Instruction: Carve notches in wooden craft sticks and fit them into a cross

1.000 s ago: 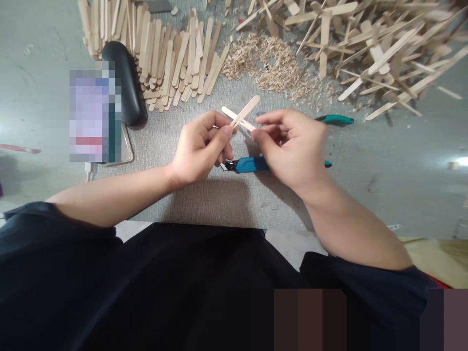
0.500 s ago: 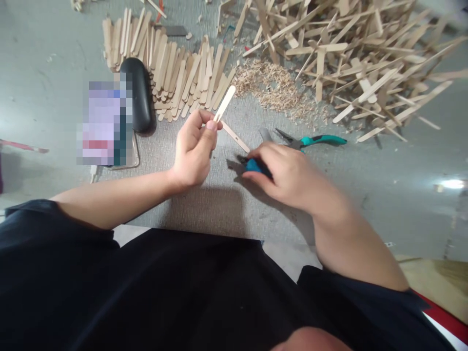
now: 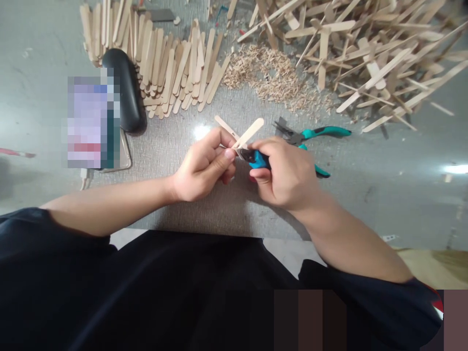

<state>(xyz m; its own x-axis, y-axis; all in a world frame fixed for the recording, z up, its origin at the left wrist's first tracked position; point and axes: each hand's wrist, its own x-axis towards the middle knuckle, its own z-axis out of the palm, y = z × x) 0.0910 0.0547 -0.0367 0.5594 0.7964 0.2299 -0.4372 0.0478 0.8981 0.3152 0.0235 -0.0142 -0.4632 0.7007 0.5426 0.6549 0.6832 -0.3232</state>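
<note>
My left hand [image 3: 206,165] is closed, pinching a wooden craft stick [image 3: 252,131] between thumb and fingers. The stick's rounded end points up and to the right. Wrapped in my right hand [image 3: 288,168] is a pair of blue-handled pliers [image 3: 259,159]. Its dark jaws meet the lower end of the held stick, close to my left fingertips; the exact bite is partly hidden. Behind my left fingers lies a second craft stick with a small slot [image 3: 224,125] on the table. Teal-handled needle-nose pliers [image 3: 327,131] lie just beyond my right hand.
Rows of flat craft sticks [image 3: 171,73] lie at the back left, beside a heap of wood chips [image 3: 278,80]. Crossed sticks are piled [image 3: 380,63] at the back right. A black case [image 3: 126,92] and a blurred phone [image 3: 89,122] rest on the left.
My left hand has brought the craft stick down and right, and my right hand has turned the pliers so their jaws now meet the stick. The view has shifted slightly.
</note>
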